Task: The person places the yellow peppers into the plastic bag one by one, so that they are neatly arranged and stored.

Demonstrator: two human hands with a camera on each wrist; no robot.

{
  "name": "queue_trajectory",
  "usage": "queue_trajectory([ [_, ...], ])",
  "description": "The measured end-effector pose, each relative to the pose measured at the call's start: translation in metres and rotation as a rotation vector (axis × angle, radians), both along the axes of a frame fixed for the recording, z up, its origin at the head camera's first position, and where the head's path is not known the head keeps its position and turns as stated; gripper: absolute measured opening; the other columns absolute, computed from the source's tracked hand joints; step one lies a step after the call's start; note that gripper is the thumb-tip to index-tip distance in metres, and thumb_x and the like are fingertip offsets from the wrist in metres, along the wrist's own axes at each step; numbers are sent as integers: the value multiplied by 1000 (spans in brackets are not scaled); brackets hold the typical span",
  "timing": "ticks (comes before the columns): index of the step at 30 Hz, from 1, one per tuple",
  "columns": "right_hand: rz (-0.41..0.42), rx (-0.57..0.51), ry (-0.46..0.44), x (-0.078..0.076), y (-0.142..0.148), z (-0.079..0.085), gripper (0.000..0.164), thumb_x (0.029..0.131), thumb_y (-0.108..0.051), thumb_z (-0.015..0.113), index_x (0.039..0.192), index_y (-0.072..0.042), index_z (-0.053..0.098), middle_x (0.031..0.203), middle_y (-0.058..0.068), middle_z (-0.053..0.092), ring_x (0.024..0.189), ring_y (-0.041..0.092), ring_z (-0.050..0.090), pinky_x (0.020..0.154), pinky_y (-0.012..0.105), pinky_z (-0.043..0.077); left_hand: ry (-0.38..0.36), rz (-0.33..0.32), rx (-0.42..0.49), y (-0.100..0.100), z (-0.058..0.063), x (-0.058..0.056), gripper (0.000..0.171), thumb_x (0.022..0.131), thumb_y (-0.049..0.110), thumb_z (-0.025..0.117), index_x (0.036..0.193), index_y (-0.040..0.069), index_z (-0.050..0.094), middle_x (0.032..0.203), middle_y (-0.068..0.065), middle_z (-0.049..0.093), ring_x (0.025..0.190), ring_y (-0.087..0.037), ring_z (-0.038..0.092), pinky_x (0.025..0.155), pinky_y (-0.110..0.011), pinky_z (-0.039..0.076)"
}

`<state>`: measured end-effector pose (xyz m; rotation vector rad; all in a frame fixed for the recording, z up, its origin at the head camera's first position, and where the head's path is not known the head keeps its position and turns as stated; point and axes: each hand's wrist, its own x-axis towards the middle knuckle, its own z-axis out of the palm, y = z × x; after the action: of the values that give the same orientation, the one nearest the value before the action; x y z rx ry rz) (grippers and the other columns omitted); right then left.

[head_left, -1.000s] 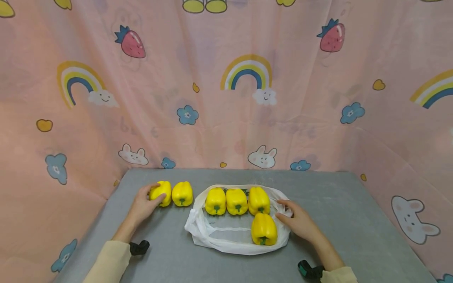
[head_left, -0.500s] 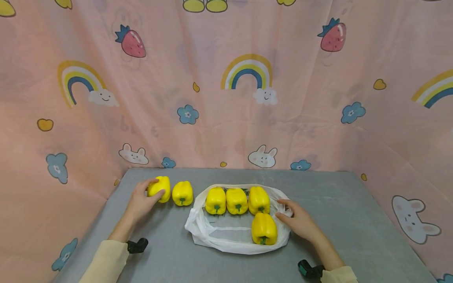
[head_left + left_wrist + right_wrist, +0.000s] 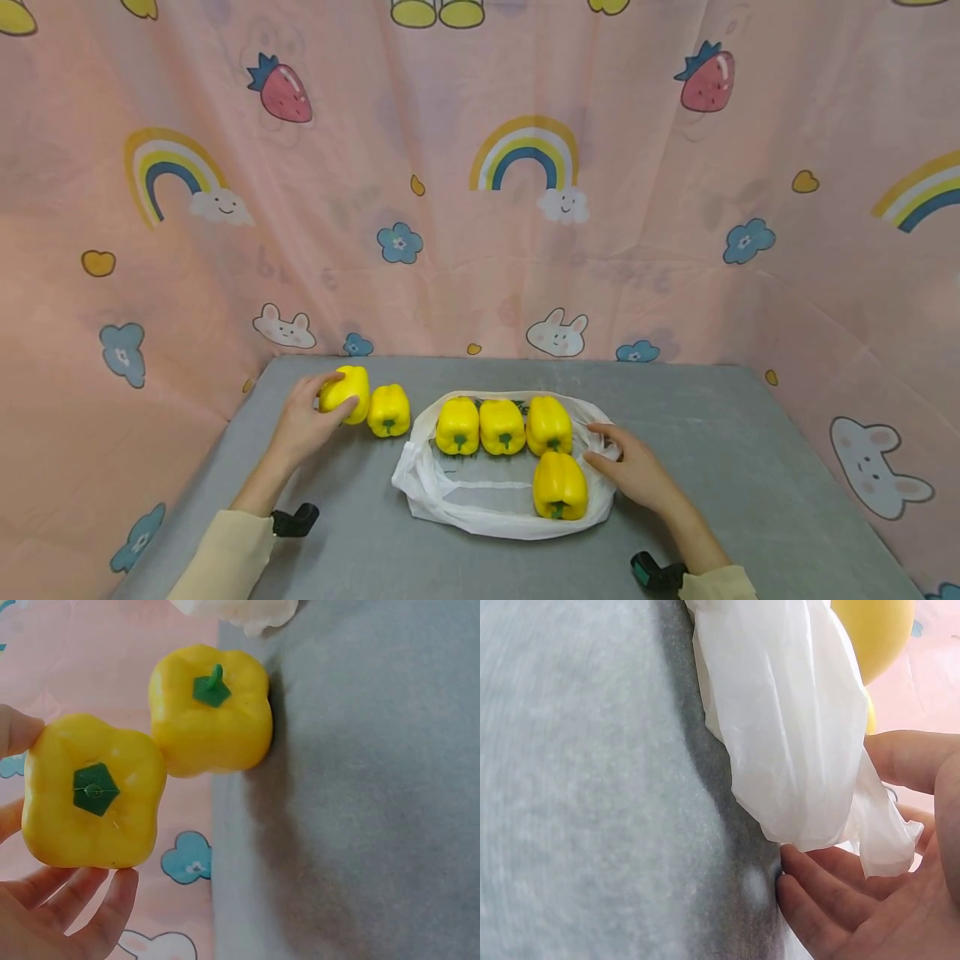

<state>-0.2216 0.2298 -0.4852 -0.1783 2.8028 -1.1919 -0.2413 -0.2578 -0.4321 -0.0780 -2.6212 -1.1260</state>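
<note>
My left hand (image 3: 306, 429) grips a yellow bell pepper (image 3: 351, 395) between thumb and fingers at the table's far left. In the left wrist view this pepper (image 3: 94, 836) shows its green stem end, and a second pepper (image 3: 210, 739) stands right beside it. That second pepper lies between my left hand and a white plastic bag (image 3: 465, 521), whose mouth is spread wide. Inside the bag, three peppers (image 3: 502, 427) form a back row and another pepper (image 3: 560, 483) sits front right. My right hand (image 3: 639, 477) holds the bag's right rim, its thumb and fingers around the plastic (image 3: 795, 727).
The grey tabletop (image 3: 750, 492) runs up to a pink printed curtain (image 3: 645, 283) at the back and sides. Black devices (image 3: 295, 521) are strapped at both wrists.
My left hand has raised the pepper and moved it back, then slightly right toward the neighbouring pepper. The right hand and the bag have stayed in place.
</note>
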Motion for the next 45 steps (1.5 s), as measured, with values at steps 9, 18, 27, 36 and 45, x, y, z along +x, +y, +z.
queue_trajectory([
  [9, -3, -4, -1, 0, -1, -1, 57, 99, -32, 66, 146, -4, 51, 148, 27, 48, 136, 46, 44, 107, 66, 38, 47, -22, -4, 5, 9, 3, 52, 94, 30, 74, 136, 3, 59, 127, -22, 52, 112, -37, 50, 90, -52, 48],
  [18, 2, -2, 0, -1, 0, -1, 56, 100, -31, 66, 146, -3, 51, 149, 28, 46, 138, 48, 42, 108, 67, 37, 91, -71, -13, 19, 14, 4, 50, 92, 28, 77, 133, 4, 62, 130, -22, 53, 110, -36, 52, 87, -51, 53],
  [27, -1, -2, -7, -1, 0, -1, 56, 100, -31, 65, 146, -4, 51, 150, 28, 46, 139, 48, 40, 109, 67, 34, 91, -111, 1, 38, 17, 11, 48, 89, 25, 80, 130, 6, 64, 127, -18, 55, 109, -33, 55, 86, -47, 53],
  [36, 2, 0, -4, 0, 0, 0, 56, 99, -31, 66, 146, -3, 51, 149, 27, 47, 138, 48, 42, 108, 67, 36, 112, -145, 2, 56, 19, 17, 46, 87, 23, 82, 128, 8, 66, 123, -16, 57, 105, -32, 56, 84, -46, 54],
  [45, 0, 2, -15, 0, 0, 0, 58, 99, -34, 66, 146, -3, 51, 148, 27, 47, 136, 47, 44, 106, 66, 39, 109, -191, 42, 71, 17, 22, 45, 85, 21, 83, 126, 11, 67, 120, -13, 56, 101, -30, 57, 82, -43, 58],
])
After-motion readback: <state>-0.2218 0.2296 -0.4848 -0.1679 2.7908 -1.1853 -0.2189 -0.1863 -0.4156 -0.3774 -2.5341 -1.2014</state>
